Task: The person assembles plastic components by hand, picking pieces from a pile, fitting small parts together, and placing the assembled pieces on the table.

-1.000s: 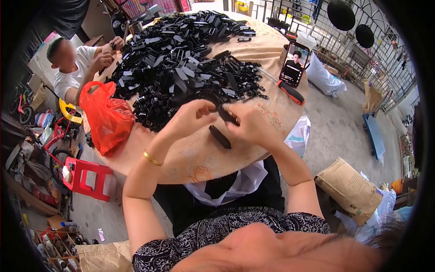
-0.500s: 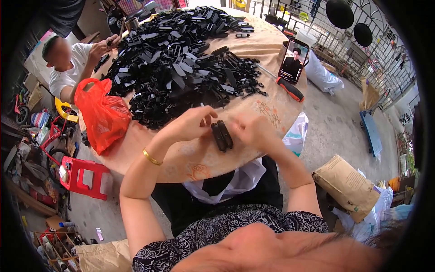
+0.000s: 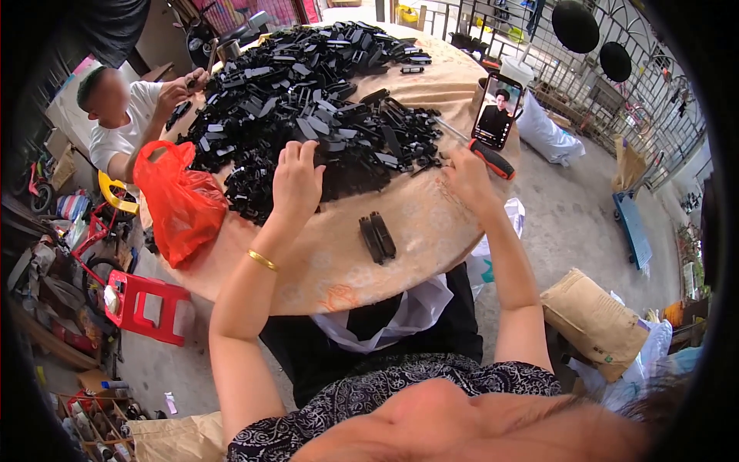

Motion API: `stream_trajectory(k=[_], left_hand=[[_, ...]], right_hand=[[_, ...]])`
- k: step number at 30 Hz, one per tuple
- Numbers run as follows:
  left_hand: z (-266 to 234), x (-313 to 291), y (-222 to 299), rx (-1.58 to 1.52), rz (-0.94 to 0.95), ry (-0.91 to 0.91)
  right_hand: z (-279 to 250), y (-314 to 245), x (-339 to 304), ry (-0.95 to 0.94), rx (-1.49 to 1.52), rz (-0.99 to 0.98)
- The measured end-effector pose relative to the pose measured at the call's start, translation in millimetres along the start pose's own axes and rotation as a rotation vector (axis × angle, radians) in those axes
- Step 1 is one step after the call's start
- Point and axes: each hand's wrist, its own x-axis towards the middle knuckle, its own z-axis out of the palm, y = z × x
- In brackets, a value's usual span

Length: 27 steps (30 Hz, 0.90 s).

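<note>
My left hand (image 3: 297,182) reaches over the near edge of a big heap of black plastic parts (image 3: 262,104), fingers stretched out and touching the heap. My right hand (image 3: 468,179) is at the heap's right end, beside a screwdriver (image 3: 493,159) with a red and black handle. Its fingers are bent together around a small dark bit at the heap's edge, which I cannot make out. Between my forearms, two long black plastic pieces (image 3: 377,237) lie side by side on the tablecloth (image 3: 431,223), touched by neither hand.
A phone (image 3: 499,112) stands upright beyond the screwdriver. A red plastic bag (image 3: 177,204) hangs over the table's left edge, near a co-worker (image 3: 127,115) handling a part. A red stool (image 3: 146,306) stands at left; a brown sack (image 3: 594,323) lies at right.
Both hands have left the two black pieces. My left hand moved forward onto the heap; my right hand moved right and forward to the heap's right end beside the screwdriver.
</note>
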Motion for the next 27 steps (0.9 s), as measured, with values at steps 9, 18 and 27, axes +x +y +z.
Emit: stream_trajectory(k=[9, 18, 27], left_hand=[[3, 1, -1, 0.132, -0.069, -0.065], [-14, 8, 7, -0.587, -0.415, 0.127], [-12, 5, 6, -1.249, -0.546, -0.087]], right_hand=[[-18, -50, 15, 0.019, 0.590, 0.023], [20, -120, 53, -0.125, 1.072, -0.065], [34, -123, 38, -0.123, 1.276, -0.025]])
